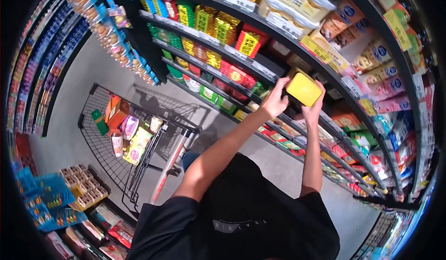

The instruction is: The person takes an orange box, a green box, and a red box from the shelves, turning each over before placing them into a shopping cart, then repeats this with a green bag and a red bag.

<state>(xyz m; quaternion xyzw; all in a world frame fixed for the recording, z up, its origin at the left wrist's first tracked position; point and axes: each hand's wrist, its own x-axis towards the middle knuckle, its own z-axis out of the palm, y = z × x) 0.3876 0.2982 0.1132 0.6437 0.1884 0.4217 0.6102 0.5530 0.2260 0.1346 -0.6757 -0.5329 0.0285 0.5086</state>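
A yellow rounded-corner box (304, 89), perhaps a tin, is held up in front of the shelves between my two hands. My left hand (277, 98) grips its left side, with the fingers along the edge. On the opposite side, my right hand (314, 106) is closed around the lower right edge. Its broad yellow face is turned up towards me; any print on it is too faint to read. Just beyond my hands runs a shelf of packages, with a red and yellow bag (249, 42) to the left of the box.
A black wire shopping cart (95, 139) stands to my left, holding several packages and a cup (156, 123). Its handle (168, 169) is close to my left side. Shelves with price tags (283, 25) curve ahead and right. A blue display (46, 197) stands at lower left.
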